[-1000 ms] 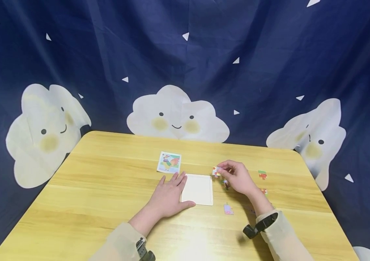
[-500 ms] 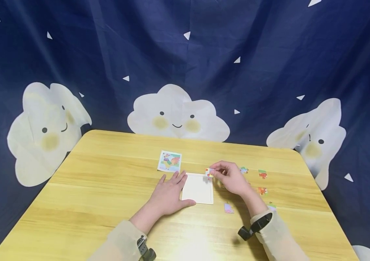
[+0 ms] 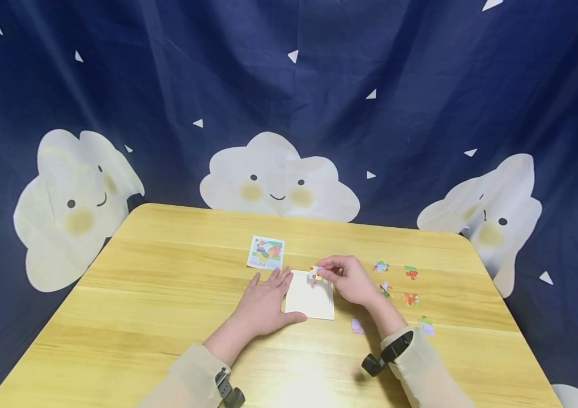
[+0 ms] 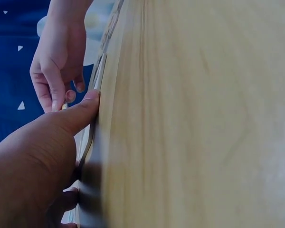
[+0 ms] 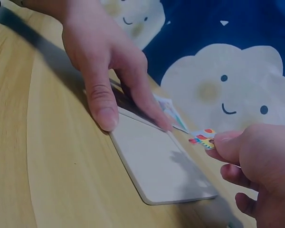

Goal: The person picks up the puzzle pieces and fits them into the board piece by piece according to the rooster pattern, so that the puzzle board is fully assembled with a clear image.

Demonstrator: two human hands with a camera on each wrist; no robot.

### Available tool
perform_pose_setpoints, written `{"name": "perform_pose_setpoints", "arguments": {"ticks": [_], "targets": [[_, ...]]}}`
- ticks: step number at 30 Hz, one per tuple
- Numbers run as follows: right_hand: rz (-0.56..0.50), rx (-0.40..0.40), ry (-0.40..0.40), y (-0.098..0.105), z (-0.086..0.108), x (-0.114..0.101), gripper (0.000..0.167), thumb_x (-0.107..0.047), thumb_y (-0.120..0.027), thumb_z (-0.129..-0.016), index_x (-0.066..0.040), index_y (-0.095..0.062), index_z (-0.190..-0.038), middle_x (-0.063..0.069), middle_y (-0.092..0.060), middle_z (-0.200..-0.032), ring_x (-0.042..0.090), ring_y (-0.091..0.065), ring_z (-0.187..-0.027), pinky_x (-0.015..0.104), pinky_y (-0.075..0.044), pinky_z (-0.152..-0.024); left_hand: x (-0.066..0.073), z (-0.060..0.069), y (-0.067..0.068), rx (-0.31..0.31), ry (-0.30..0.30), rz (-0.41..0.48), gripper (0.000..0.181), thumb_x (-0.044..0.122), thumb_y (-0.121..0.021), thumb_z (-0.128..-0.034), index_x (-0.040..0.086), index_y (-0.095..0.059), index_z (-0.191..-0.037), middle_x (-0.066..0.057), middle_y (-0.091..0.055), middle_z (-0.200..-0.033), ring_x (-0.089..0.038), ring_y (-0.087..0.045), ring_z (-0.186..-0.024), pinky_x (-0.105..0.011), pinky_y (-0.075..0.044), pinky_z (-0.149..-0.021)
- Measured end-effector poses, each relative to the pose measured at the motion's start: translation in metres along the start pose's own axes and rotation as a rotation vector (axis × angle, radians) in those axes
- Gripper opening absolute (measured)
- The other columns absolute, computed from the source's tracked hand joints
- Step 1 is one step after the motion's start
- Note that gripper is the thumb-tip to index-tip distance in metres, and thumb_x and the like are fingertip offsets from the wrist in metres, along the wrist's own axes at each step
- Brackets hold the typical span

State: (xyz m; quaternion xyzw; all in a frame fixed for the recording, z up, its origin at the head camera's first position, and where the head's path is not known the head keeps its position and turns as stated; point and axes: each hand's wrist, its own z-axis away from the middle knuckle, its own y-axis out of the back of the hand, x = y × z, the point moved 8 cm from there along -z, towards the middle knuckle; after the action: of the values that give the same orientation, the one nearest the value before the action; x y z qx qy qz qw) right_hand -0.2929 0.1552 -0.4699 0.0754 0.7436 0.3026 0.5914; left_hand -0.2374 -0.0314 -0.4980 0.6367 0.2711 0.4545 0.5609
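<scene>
A white puzzle tray [image 3: 309,300] lies flat on the table. My left hand [image 3: 263,306] rests along its left side with fingers extended, the thumb on the lower left edge; in the right wrist view the left hand [image 5: 104,61] touches the tray's edge. Between thumb and finger, my right hand [image 3: 352,280] pinches a jigsaw piece [image 3: 314,274] with red and yellow print, held over the tray's upper part. The right wrist view shows this piece [image 5: 203,138] raised above the tray [image 5: 156,161]. In the left wrist view, the right hand [image 4: 59,61] mostly hides the piece.
Several loose jigsaw pieces lie to the right, among them an orange one [image 3: 411,298], a green and red one [image 3: 411,272] and a lilac one [image 3: 357,326]. A square picture card [image 3: 266,253] of a bird lies behind the tray. A dark blue curtain [image 3: 166,85] hangs past the table's far edge.
My right hand has moved left with the jigsaw piece, from beside the tray's right edge to over its upper part. More loose pieces on the right are uncovered. My left hand stays put.
</scene>
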Motion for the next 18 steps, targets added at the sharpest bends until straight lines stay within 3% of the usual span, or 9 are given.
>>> {"name": "perform_pose_setpoints", "arguments": {"ticks": [7,18], "targets": [[0.034,0.015,0.019,-0.010,-0.004,-0.003,0.010,-0.008,-0.076,-0.099,-0.006,-0.083,-0.106,0.000,-0.078,-0.098,0.016,-0.065,-0.078,0.028,-0.053,-0.069,0.001,0.000,0.001,-0.004,0.005,0.007,0.109,0.084,-0.056,-0.0899,0.006,-0.038,-0.164,-0.005,-0.028,-0.172,-0.028,-0.026,-0.158,-0.065,-0.021,-0.123],[0.051,0.043,-0.011,-0.027,-0.011,-0.006,0.006,-0.008,-0.079,-0.097,-0.004,-0.079,-0.100,-0.004,-0.073,-0.082,0.015,-0.064,-0.075,0.028,-0.053,-0.069,0.000,0.000,0.001,0.003,0.006,-0.001,0.109,0.084,-0.056,-0.0898,0.006,-0.038,-0.164,-0.005,-0.028,-0.172,-0.028,-0.027,-0.157,-0.065,-0.021,-0.123]]}}
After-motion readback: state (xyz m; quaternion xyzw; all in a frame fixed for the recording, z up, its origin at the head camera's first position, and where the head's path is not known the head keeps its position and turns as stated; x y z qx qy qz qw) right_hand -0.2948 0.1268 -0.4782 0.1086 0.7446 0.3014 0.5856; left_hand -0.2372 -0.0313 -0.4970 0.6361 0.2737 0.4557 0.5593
